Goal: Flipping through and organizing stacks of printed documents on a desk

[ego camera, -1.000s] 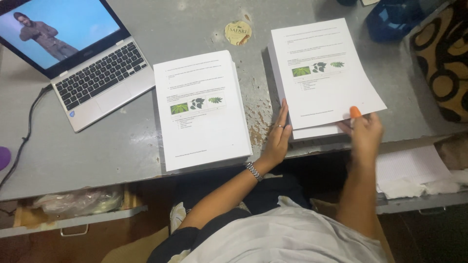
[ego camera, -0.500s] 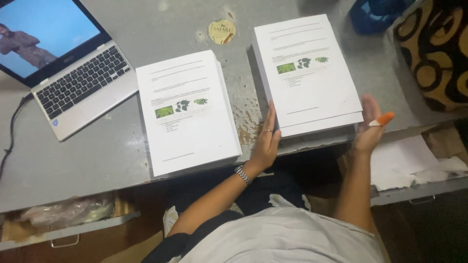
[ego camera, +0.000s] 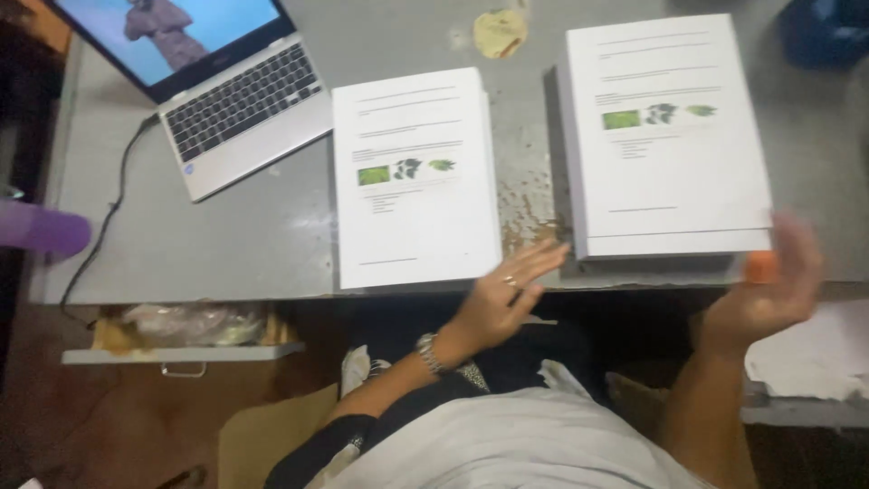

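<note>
**Both hands open at the worktop's near edge**

The left hand (ego camera: 507, 294) lies spread and empty, fingertips at the near-left corner of the right paper stack (ego camera: 668, 136). The right hand (ego camera: 768, 294), blurred, is open beside that stack's near-right corner, an orange cap on one finger. Bare grey worktop (ego camera: 235, 244) separates the left paper stack (ego camera: 415, 177) from the laptop (ego camera: 217, 81) further back.

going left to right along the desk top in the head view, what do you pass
purple object → laptop → left paper stack → left hand → right paper stack → right hand
</note>
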